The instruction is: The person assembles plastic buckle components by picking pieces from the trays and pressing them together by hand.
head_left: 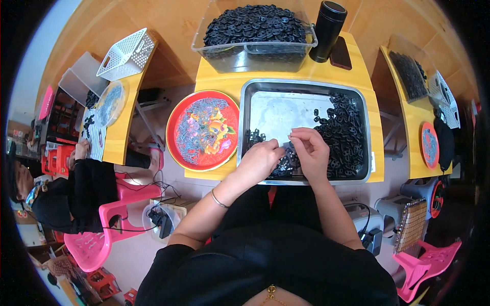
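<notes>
bending inward from both forearms, the left hand (259, 162) and right hand (315, 154) meet above the tray (270, 109), fingertips drawn narrow (i cannot tell what, if anything, they pinch). black parts (347, 137) heap along the tray's right side; the hands partly cover others near its front edge. left of the tray sits a plate (232, 111) of pins (191, 130); behind it, a bin (224, 61) and bottle (328, 31).

The yellow surface (219, 76) carries, at its far end, a clear plastic bin (224, 61), with a black bottle (328, 31) standing just beside it on the right and a dark phone (341, 53) lying next to the bottle. Nearer the person, a rectangular metal tray (278, 107) reaches the near edge; a round red tray (228, 109) beside it overhangs the left edge.
</notes>
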Tool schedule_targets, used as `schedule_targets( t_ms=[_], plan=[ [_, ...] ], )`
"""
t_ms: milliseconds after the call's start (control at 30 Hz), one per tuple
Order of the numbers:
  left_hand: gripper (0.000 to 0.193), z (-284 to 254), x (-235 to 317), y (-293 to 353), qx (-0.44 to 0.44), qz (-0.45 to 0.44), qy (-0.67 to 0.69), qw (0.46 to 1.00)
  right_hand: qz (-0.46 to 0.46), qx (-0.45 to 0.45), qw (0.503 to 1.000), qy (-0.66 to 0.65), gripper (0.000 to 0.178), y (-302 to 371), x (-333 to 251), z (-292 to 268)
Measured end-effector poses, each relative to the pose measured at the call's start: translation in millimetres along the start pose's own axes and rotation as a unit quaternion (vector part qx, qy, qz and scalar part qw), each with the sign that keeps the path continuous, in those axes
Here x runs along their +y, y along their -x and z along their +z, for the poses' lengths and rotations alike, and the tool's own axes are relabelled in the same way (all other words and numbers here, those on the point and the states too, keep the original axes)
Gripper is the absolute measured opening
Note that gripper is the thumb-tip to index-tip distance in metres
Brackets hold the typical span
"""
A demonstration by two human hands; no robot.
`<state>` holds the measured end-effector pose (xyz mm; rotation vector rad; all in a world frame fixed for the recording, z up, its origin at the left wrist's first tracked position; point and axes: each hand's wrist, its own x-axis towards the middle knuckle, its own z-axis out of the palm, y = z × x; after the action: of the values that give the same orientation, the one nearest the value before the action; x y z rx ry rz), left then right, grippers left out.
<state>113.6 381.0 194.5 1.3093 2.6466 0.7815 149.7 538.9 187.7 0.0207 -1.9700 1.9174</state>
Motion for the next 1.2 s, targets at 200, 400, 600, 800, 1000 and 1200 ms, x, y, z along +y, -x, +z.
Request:
schedule_targets(
  t_ms=[200, 400, 600, 800, 1000, 1200],
  plan=[
    [0.019, -6, -8, 4, 0.034, -0.002, 0.088, 0.996, 0.053, 0.018, 0.998, 0.018, 0.018, 0, 3, -1],
    [0.010, -2, -19, 8, 0.120, -0.166, 0.605, 0.769, 0.084, 0.021, 0.996, -0.009, 0.020, 1, -3, 2],
    [0.013, -4, -15, 5, 0.124, -0.182, 0.711, 0.667, 0.087, -0.016, 0.996, 0.003, 0.019, 3, -4, 2],
    [0.016, 4, -15, 1, 0.130, -0.186, 0.668, 0.709, 0.082, -0.019, 0.996, 0.006, 0.018, 3, -3, 1],
    [0.014, 11, -17, -1, 0.121, -0.151, 0.567, 0.801, 0.083, 0.014, 0.996, -0.026, 0.018, 1, -4, 2],
    [0.013, -4, -12, -4, 0.078, -0.120, 0.377, 0.915, 0.075, 0.023, 0.997, -0.004, 0.017, 1, -2, 1]
  ],
)
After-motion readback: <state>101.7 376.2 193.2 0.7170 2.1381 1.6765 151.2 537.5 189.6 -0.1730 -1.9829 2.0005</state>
